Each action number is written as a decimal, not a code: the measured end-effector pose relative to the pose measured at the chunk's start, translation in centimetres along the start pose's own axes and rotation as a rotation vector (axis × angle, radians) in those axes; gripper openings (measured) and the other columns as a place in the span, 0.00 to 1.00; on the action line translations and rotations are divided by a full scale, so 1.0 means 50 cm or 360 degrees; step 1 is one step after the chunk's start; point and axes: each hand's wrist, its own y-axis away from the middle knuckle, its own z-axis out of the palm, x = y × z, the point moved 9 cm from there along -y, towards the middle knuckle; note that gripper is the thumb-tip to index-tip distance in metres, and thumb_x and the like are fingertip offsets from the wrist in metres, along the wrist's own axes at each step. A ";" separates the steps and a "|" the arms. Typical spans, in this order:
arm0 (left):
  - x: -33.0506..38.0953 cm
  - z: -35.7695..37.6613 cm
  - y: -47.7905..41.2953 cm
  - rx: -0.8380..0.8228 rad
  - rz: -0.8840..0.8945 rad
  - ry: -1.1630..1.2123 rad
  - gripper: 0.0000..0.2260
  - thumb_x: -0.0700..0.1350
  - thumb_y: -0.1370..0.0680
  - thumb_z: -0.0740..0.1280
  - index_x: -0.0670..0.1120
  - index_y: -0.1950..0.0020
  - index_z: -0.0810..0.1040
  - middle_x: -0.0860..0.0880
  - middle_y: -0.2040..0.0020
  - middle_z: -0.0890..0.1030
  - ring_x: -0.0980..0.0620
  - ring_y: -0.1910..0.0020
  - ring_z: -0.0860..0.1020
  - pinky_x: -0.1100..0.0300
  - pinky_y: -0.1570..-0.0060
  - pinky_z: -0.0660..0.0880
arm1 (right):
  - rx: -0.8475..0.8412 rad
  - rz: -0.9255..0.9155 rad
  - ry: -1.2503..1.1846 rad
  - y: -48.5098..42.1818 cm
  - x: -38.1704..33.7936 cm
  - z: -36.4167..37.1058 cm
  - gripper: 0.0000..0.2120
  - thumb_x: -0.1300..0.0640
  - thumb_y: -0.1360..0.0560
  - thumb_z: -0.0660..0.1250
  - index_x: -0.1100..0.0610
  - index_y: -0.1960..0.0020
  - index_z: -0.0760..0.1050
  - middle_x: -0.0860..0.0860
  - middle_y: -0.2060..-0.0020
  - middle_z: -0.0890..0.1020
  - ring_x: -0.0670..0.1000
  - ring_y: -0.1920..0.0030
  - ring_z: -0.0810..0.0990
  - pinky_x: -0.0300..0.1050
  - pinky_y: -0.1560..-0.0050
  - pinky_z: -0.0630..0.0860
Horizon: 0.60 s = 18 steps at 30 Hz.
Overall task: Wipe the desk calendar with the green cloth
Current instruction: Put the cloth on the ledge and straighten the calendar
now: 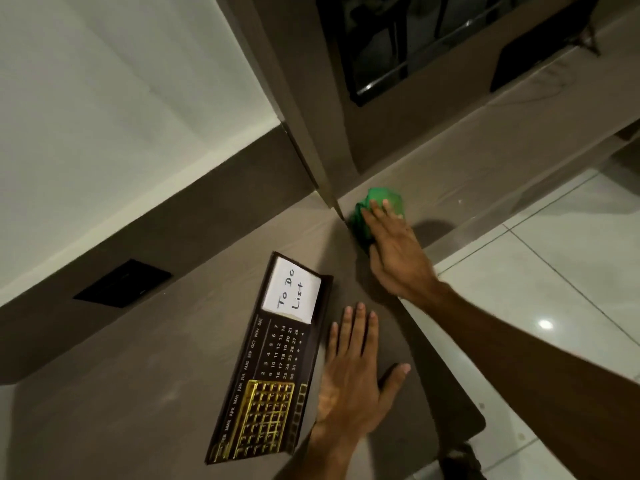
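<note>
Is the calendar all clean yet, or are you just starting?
Just starting. Nothing looks wiped yet: the crumpled green cloth lies on the brown desk, away from the dark desk calendar with the white "To Do List" note. In hand: the right hand rests on the cloth, fingers flat, no closed grip. The left hand lies flat beside the calendar. Left: carry the cloth over and wipe it.

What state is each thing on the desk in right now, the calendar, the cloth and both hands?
Desk calendar: lying flat on the desk, a white "To Do List" note at its top end, untouched by the cloth.
Green cloth: bunched up on the desk, away from the calendar.
Right hand: reaching out, fingers resting on the cloth.
Left hand: open, palm down, fingers spread, beside the calendar's edge.
</note>
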 end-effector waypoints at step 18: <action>-0.205 -0.208 0.202 0.0247 -0.0597 -0.0499 0.56 0.58 0.40 0.80 0.40 0.24 0.52 0.37 0.24 0.53 0.36 0.26 0.61 0.34 0.31 0.57 | -0.0538 0.0144 -0.0497 0.076 -0.225 0.077 0.23 0.57 0.24 0.64 0.44 0.32 0.66 0.50 0.44 0.80 0.51 0.43 0.77 0.49 0.43 0.74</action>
